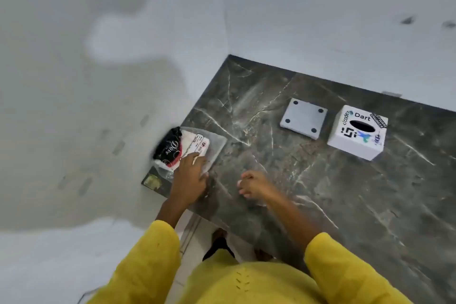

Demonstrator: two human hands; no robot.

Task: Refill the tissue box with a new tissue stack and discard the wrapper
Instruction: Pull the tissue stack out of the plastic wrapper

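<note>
Dark marble counter (320, 180), tissue pack (190, 148) under left hand (190, 177)

One white tissue box (357, 132), one grey base plate (304, 118) with four dark round pads, one wrapped tissue pack (195, 148), one black Dove packet (167, 147), two hands, one dark marble counter (345, 192).

Left hand (190, 175) reaches forward, fingers extended; right hand (251, 184) loosely curled.
</note>
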